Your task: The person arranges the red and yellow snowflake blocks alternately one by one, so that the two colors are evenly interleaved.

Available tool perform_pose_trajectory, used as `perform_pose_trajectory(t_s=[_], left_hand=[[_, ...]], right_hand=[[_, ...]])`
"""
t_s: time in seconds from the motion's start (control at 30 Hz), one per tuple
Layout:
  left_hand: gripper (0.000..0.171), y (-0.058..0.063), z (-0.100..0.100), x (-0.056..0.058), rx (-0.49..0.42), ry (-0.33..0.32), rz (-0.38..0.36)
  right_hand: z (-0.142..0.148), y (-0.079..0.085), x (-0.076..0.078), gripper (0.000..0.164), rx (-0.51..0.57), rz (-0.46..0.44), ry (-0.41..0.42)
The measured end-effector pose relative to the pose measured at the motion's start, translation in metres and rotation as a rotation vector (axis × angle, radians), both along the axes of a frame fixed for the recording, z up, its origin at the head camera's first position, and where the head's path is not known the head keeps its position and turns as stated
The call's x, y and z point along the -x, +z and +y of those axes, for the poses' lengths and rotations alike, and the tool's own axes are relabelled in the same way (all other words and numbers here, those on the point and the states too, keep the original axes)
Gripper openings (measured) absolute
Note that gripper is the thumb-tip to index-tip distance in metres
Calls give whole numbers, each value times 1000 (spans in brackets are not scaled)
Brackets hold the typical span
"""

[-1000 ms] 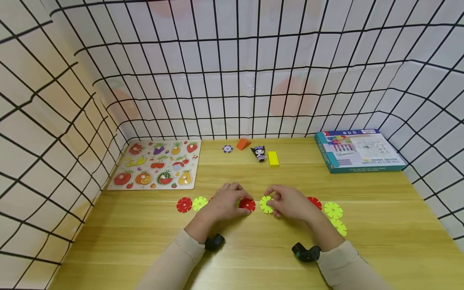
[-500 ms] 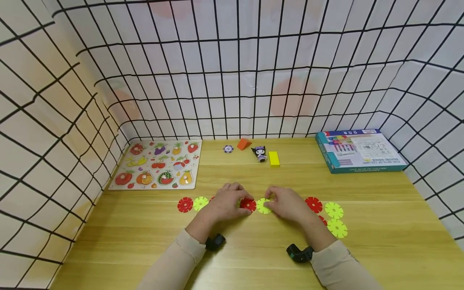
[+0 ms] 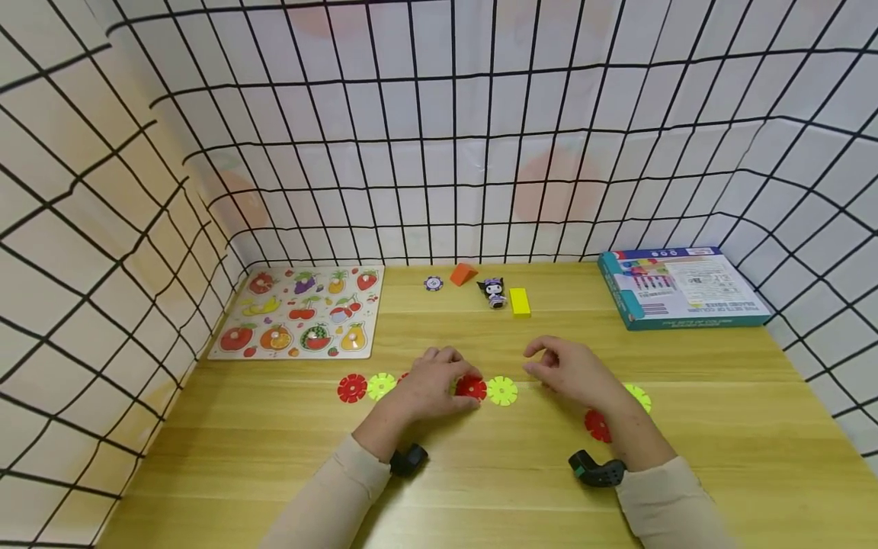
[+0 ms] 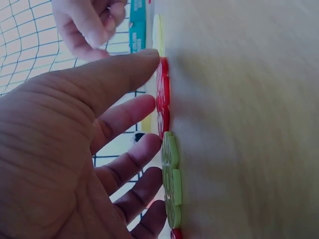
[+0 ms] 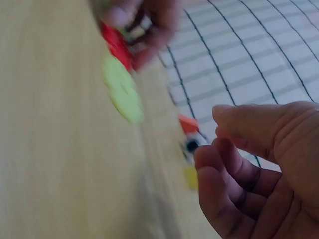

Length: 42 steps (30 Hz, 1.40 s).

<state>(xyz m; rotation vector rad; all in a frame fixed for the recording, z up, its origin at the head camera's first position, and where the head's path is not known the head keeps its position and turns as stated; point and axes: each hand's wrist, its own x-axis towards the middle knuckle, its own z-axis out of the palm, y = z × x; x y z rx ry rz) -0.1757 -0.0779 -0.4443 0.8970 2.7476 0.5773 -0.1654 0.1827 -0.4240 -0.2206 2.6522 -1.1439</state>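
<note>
In the head view my left hand [image 3: 430, 387] rests over a row of flat notched plastic snowflake discs on the table. Its thumb and index fingertips touch opposite edges of a red disc [image 3: 472, 388], while the other fingers hang loosely spread beside a green disc [image 4: 171, 179]. A yellow-green disc [image 3: 503, 390] lies flat just right of the red one. My right hand [image 3: 576, 374] hovers to the right of that disc, fingers loosely bent, thumb and index apart, holding nothing. The row's left end shows a red disc [image 3: 352, 388] and a yellow-green disc [image 3: 380, 386]; my left hand hides the middle.
Under my right forearm lie a partly hidden red disc [image 3: 598, 425] and yellow-green disc [image 3: 639, 397]. At the back stand a fruit puzzle board [image 3: 295, 313], poker chip [image 3: 433, 284], orange block [image 3: 463, 274], small figurine [image 3: 494, 292], yellow block [image 3: 520, 303] and boxed set [image 3: 686, 288]. Grid-patterned walls enclose the table.
My right hand slid the yellow-green disc left against the red one, let go of it, and moved off to the right. My left hand has stayed in place.
</note>
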Motion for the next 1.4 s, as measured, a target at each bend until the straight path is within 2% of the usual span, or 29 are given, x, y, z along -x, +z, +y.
perform_pose_trajectory(t_s=[0.13, 0.3, 0.4, 0.53, 0.7, 0.83, 1.03, 1.3, 1.4], left_hand=[[44, 0, 1, -1, -6, -4, 6], [47, 0, 8, -1, -21, -4, -8], [48, 2, 15, 1, -22, -3, -10], [48, 4, 29, 4, -18, -1, -9], [46, 5, 41, 3, -25, -6, -25], [43, 2, 45, 1, -17, 1, -13], [41, -2, 45, 0, -3, 13, 12], [41, -1, 46, -1, 2, 14, 11], [41, -1, 47, -1, 2, 10, 15]], right_hand=[[33, 1, -2, 32, 4, 26, -13], [73, -1, -5, 36, -82, 2, 0], [91, -1, -4, 39, -128, -37, 15], [106, -2, -5, 44, -173, -43, 52], [108, -9, -5, 47, -193, -46, 121], [103, -12, -5, 43, -175, -50, 126], [98, -13, -6, 38, -163, -68, 96], [93, -14, -4, 40, -214, -66, 40], [90, -13, -6, 31, -217, -64, 21]])
